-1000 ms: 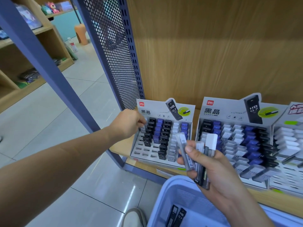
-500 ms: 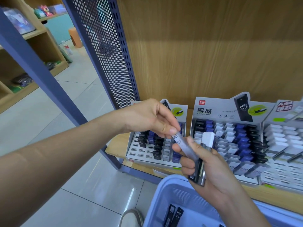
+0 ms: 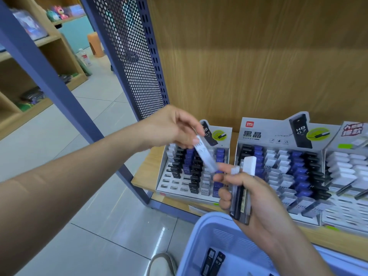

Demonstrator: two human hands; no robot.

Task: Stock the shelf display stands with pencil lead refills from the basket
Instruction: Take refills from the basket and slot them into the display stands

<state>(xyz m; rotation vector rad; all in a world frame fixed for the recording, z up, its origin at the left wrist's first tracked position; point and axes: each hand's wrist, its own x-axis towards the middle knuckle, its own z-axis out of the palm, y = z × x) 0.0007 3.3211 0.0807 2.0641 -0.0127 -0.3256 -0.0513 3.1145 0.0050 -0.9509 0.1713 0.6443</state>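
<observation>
Wooden shelf with display stands behind the hands. Left hand pinching one clear refill; right hand gripping several refills above a basket.

Bare arms and one shoe.
The left hand and right hand are bare, and so are both forearms as far as they show. Faint lines cross the left forearm. The rounded toe of a shoe is light grey with a paler rim.

Clear refill tilted over part-filled stand, refill bunch nr.
</observation>
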